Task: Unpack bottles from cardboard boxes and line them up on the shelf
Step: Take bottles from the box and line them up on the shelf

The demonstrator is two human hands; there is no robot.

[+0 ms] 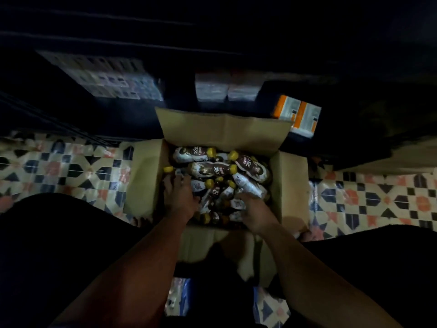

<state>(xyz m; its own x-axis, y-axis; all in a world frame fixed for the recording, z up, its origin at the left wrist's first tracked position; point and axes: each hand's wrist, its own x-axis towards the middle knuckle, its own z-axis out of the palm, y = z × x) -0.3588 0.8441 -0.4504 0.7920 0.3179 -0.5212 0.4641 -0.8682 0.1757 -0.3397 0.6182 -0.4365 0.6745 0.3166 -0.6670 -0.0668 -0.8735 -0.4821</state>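
Bottles (212, 170) with yellow caps and brown-and-white labels lie loosely piled on their sides inside the open cardboard box (290, 185), which sits on the patterned tile floor (378, 197). The far flap (222, 129) of the box stands up and tilts away from the person. The left hand (179, 197) is inside the box at its left wall, fingers spread and reaching down onto the bottles; whether it has hold of 1 cannot be told in the dim, blurred view. The right hand (254, 209) is inside the box near its front right, fingers curled down among the bottles; its hold also cannot be told. Beyond the box, dark shelving (94, 39) carries wrapped packs (224, 88), and orange-and-white cartons (298, 114) sit past the box's far right corner.
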